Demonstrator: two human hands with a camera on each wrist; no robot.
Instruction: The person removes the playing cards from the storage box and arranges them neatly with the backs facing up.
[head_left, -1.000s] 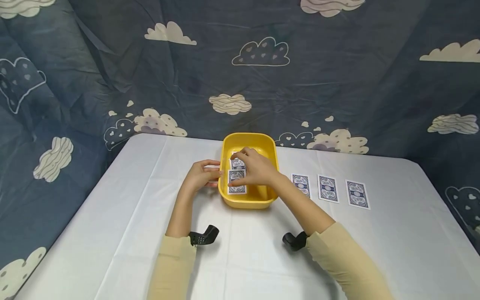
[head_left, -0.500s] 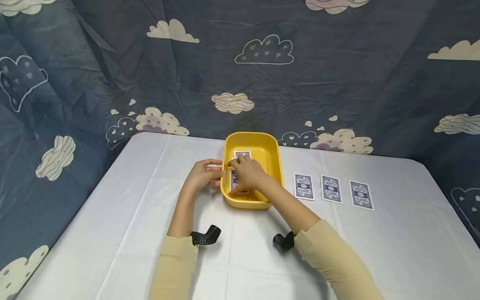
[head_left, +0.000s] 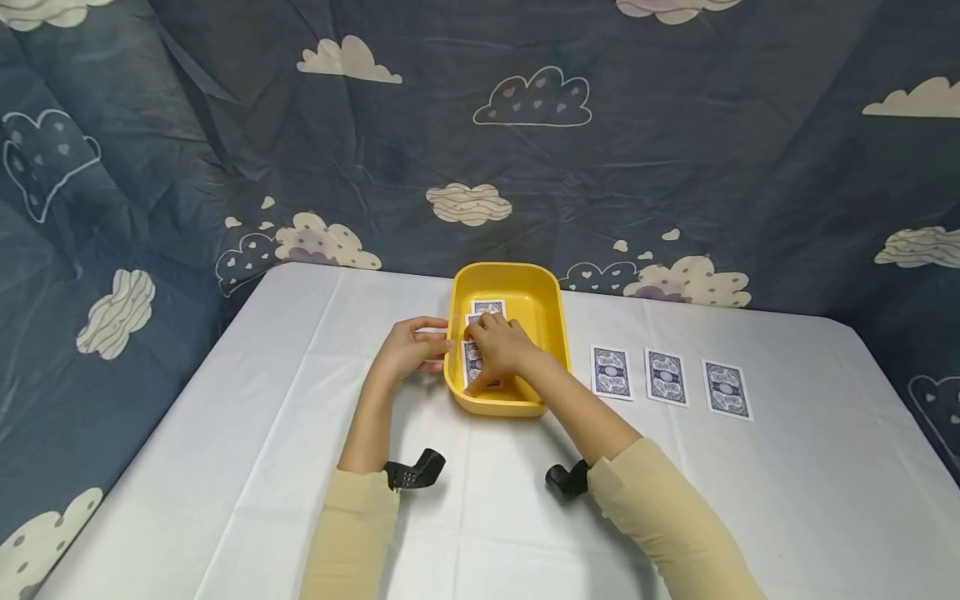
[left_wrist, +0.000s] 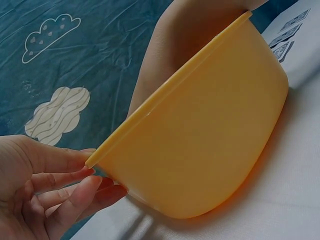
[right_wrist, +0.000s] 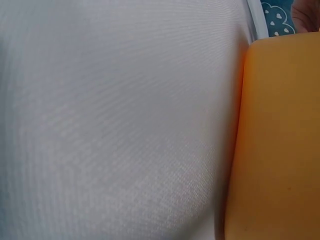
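Now the right hand [head_left: 501,346], fingers bent, hold unclear, leaves the far card [head_left: 489,307] uncovered, apparently placed; left fingers [left_wrist: 75,205] pinch the tray [head_left: 498,407]

The left sleeve [head_left: 351,533] and right sleeve [head_left: 671,521] are plain pale tan, softly creased, each ending in a slightly uneven cuff. Beside the left one sits a black wrist mount [head_left: 416,472], elbow-shaped, its band dotted with small pale specks. A matching black right mount [head_left: 567,481] shows a rounded end.
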